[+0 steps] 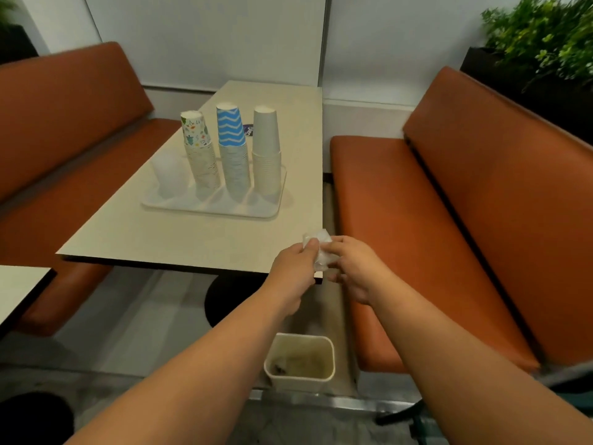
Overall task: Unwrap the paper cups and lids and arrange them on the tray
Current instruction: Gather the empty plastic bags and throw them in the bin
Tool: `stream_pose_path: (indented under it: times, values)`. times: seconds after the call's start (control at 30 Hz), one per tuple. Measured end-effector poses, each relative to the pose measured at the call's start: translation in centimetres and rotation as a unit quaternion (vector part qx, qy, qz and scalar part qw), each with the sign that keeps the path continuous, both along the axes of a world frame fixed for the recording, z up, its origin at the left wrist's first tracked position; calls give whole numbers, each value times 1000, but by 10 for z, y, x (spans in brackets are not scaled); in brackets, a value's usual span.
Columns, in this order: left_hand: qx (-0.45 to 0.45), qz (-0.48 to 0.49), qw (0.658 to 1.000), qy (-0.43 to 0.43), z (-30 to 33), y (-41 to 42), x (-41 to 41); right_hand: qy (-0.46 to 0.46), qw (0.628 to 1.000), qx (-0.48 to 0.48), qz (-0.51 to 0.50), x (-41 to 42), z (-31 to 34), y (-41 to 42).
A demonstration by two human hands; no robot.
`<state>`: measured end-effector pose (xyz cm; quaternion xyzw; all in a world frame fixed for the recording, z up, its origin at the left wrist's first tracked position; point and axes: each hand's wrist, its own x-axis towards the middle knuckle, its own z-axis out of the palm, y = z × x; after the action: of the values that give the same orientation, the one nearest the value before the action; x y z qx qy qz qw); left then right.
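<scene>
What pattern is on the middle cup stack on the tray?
Blue and white zigzag on the middle stack's top cup; head view.

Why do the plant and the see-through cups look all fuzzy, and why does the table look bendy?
Head view: the plant at the top right is smeared, probably by motion; the clear cups on the tray are faint because light passes through them; the wide lens splays the table edges and benches outward; the lighting is soft, with faint shadows.

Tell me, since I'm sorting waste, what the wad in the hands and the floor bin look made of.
The crumpled clear wad looks like thin plastic film: translucent, glossy, creased. The small cream rectangular bin looks like moulded plastic, matte, with a smooth rounded rim. Both hands pinch the wad.
</scene>
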<state>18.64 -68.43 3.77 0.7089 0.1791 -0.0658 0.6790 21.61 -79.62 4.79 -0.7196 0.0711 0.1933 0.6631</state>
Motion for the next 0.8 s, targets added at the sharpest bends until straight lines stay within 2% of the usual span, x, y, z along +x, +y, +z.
stream_pose_path:
  times: [0.07, 0.2, 0.33, 0.47, 0.57, 0.67, 0.8]
  values:
    - [1, -21, 1000, 20, -7, 10, -2, 36, 998, 48, 19, -5, -4, 1]
    - [-15, 32, 999, 17, -51, 18, -23, 74, 997, 17, 12, -20, -39, 7]
    - [-5, 93, 994, 56, -143, 10, -63, 158, 986, -24, 52, -43, -128, 14]
    - [40, 115, 981, 153, -251, 20, -78, 205, 973, -101, 43, -55, -234, 8]
    - [91, 120, 967, 205, -320, 37, -71, 209, 966, -154, -12, -50, -308, -7]
    - [164, 65, 952, 250, -385, 51, -55, 190, 956, -222, -28, -37, -374, -21]
    - [202, 16, 953, 223, -463, 51, -24, 132, 931, -338, -34, -8, -466, -38]
